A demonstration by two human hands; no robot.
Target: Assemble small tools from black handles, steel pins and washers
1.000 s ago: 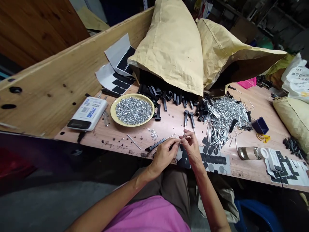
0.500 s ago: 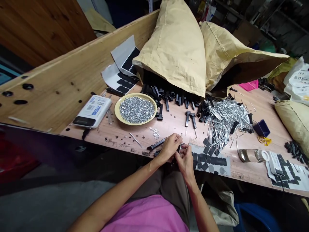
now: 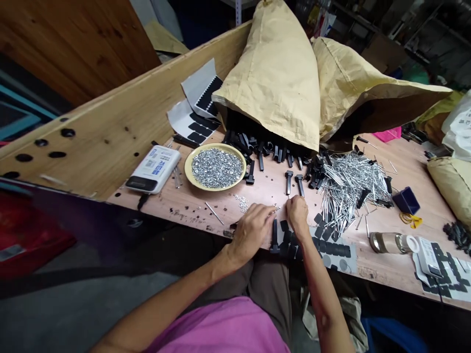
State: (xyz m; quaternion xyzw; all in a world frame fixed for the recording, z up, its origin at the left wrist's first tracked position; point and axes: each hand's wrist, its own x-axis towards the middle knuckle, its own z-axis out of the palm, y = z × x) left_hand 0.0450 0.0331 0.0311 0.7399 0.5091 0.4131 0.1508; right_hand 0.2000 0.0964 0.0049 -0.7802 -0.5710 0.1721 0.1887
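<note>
My left hand (image 3: pixel 252 230) is closed, its fingertips pinching a thin silver metal pin (image 3: pixel 276 208) that points to the right. To its right, my right hand (image 3: pixel 297 214) is curled shut at the lower ends of two black T-shaped plastic pieces (image 3: pixel 289 183) lying on the table. Its fingers hide the pins of those pieces, and what they grip cannot be made out. Between my hands, near the table edge, another black T-shaped piece (image 3: pixel 274 238) lies beside a sheet of black adhesive pads (image 3: pixel 352 260). Small loose washers (image 3: pixel 242 203) lie beyond my left hand.
A yellow bowl (image 3: pixel 188 171) full of washers stands left, near a white boxy device (image 3: pixel 154 169). Large paper sacks (image 3: pixel 279 73) spill black pieces at the back. Right are a heap of metal pins (image 3: pixel 342 191), a dark blue box (image 3: pixel 406 200) and a glass jar (image 3: pixel 390 242).
My right hand has moved forward, away from my left, to the two black pieces. A black piece now lies between my hands at the table edge. The view has shifted slightly left.
</note>
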